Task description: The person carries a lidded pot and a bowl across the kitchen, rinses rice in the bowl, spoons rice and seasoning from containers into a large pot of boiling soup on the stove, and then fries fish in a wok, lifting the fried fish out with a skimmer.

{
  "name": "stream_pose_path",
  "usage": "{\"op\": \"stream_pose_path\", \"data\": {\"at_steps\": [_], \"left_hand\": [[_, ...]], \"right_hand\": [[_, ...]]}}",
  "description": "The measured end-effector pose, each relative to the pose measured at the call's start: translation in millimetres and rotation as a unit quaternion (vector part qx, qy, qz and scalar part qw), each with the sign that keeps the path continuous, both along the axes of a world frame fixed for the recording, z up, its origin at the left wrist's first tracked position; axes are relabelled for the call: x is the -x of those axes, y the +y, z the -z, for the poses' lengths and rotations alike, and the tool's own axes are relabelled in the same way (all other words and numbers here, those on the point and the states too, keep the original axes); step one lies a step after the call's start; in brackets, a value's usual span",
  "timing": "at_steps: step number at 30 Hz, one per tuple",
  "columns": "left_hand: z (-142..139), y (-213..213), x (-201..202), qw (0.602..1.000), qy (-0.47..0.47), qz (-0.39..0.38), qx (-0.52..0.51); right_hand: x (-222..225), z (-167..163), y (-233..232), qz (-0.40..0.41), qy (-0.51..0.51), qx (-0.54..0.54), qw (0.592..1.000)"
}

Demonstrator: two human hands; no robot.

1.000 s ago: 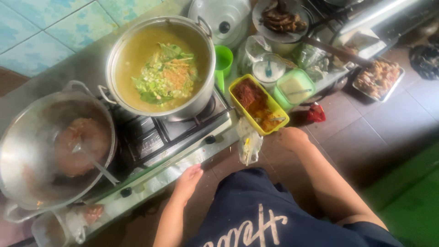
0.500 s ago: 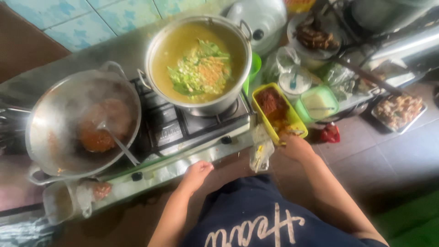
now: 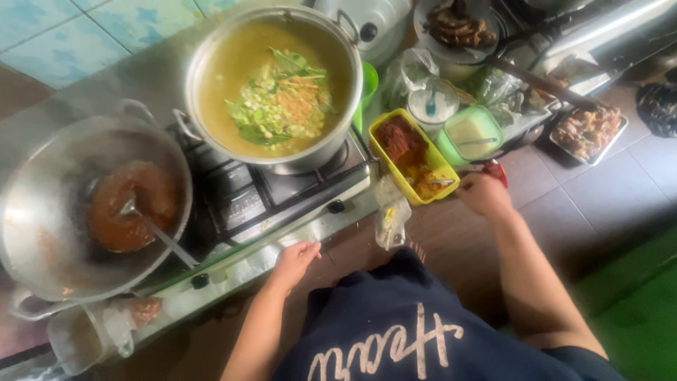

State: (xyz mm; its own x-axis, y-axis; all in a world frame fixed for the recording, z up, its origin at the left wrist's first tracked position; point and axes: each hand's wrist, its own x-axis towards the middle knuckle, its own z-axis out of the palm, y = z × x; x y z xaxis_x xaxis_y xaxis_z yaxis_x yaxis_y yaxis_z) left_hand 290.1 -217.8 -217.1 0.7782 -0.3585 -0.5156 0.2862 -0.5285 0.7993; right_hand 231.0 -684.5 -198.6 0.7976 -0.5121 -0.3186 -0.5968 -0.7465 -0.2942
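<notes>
Hands sit low in the frame; right hand (image 3: 484,195) touches the yellow tub (image 3: 413,156), its long side pointing up-left; I cannot tell its grip; left hand (image 3: 296,257), fingers loosely curled and empty, rests on the stove edge (image 3: 247,261), farther away.

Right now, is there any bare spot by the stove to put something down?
Little. The front ledge of the stove, between the left hand and the wok, is mostly bare. Right of the big pot it is crowded: yellow tub, green tub, bags and bowls packed tight near the right hand.
</notes>
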Motion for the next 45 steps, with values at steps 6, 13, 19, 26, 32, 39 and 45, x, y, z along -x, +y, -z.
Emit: {"op": "stream_pose_path", "data": {"at_steps": [6, 13, 19, 26, 32, 39, 45], "left_hand": [[18, -53, -7, 1.0, -0.014, -0.012, -0.012], [35, -177, -18, 0.999, 0.027, -0.004, 0.029], [34, -254, -34, 0.999, -0.026, 0.027, 0.007], [31, -256, -24, 0.999, -0.011, -0.02, -0.028], [33, -218, 6, 0.991, 0.03, -0.118, -0.05], [28, -188, 35, 0.982, 0.031, -0.183, -0.045], [26, -185, 41, 0.979, 0.033, -0.188, -0.071]], "right_hand": [[-17, 16, -90, 0.003, 0.02, 0.01, 1.0], [-70, 29, -176, -0.003, 0.007, -0.016, 1.0], [-134, 39, -210, -0.077, -0.077, -0.029, 0.994], [-190, 42, -201, -0.117, -0.06, 0.019, 0.991], [-225, 68, -185, -0.121, 0.024, -0.01, 0.992], [-246, 84, -167, -0.111, 0.025, -0.011, 0.993], [-251, 77, -158, -0.091, 0.035, 0.002, 0.995]]}}
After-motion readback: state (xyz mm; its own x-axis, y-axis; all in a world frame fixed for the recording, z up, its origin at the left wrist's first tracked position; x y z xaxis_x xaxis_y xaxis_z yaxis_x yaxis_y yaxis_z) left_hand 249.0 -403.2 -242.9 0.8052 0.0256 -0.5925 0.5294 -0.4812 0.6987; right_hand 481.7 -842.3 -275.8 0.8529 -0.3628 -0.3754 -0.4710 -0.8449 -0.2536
